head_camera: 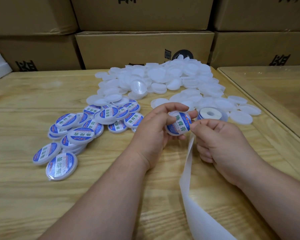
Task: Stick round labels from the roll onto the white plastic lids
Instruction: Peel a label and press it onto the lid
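The left hand (154, 129) holds a white plastic lid (177, 124) up off the wooden surface (111, 196), its fingers curled round the rim and the thumb against the near edge. A round blue-and-white label with green characters already covers the lid's face. The right hand (220, 141) sits just beside it, thumb and forefinger pinched together at the lid's right edge; whether they grip the label's edge or the white backing strip (190, 179) is hard to tell from here, though the strip trails down from under that hand toward the near edge of the surface. The label roll (210, 114) lies flat just behind the hands. To the left lies a spread of labelled lids (73, 134), some overlapping. Behind them is a heap of plain lids (163, 80), and cardboard boxes (144, 47) are stacked at the back.
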`<action>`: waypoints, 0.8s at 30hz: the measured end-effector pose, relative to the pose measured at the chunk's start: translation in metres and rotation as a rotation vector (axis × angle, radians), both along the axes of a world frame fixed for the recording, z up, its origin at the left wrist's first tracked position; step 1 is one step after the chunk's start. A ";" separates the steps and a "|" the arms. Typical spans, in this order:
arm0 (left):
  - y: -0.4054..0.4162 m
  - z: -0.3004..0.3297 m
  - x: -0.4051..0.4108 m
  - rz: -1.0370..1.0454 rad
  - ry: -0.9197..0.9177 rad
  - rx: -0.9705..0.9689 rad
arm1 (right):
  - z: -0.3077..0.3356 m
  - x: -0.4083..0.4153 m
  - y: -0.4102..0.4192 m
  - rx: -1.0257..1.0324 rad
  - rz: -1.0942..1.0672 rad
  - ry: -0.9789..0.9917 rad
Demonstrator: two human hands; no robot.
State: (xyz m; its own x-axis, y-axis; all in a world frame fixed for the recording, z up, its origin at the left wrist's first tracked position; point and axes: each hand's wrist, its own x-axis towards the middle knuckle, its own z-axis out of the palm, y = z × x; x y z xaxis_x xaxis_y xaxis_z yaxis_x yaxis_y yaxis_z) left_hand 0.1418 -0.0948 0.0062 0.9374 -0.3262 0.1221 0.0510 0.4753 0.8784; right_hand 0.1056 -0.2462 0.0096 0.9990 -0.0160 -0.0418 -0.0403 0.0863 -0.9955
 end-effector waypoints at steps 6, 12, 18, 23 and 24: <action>0.000 -0.001 0.001 0.013 -0.015 0.000 | -0.001 0.000 0.000 0.014 -0.014 0.001; 0.001 -0.006 0.005 0.160 -0.067 0.136 | -0.001 -0.001 -0.003 0.040 -0.002 -0.016; 0.005 -0.003 0.008 0.321 0.067 0.090 | 0.006 -0.001 -0.012 0.018 -0.221 -0.257; 0.007 0.003 0.008 0.396 0.150 0.025 | 0.012 0.007 -0.033 0.002 -0.521 -0.308; 0.007 0.004 0.008 0.420 0.159 0.025 | 0.012 0.009 -0.035 0.004 -0.559 -0.296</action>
State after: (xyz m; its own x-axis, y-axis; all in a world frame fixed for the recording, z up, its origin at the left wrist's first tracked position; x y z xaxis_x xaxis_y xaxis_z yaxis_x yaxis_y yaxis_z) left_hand 0.1498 -0.0882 0.0097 0.9957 0.0853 -0.0369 -0.0067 0.4624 0.8867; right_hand 0.1145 -0.2816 0.0212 0.8093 -0.5390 0.2335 0.2885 0.0184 -0.9573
